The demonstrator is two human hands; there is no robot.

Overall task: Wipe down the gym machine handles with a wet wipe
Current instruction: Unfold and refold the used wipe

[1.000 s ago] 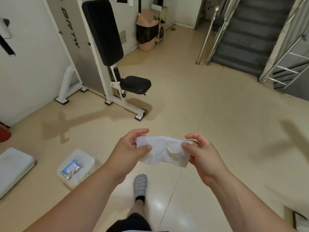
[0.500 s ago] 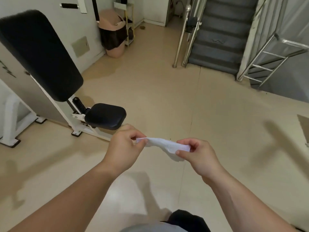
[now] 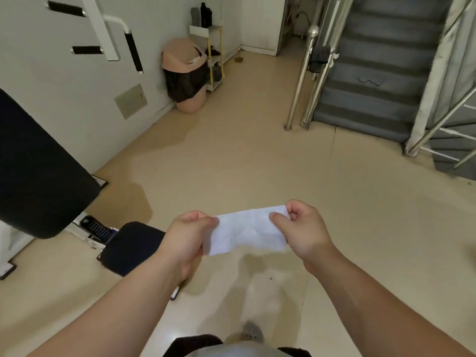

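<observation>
Beige flooring is filling the room, and everything here is placed from the wipe. Both hands are holding it stretched flat in the air above the floor: the left hand is pinching its left edge between thumb and fingers, and the right hand is pinching its right edge the same way. Left of the wipe, the seat and backrest are sitting low. Well above and to its left, black handles are hanging by the wall. A bin is standing far beyond the wipe, and stairs are rising beyond it to the right.
</observation>
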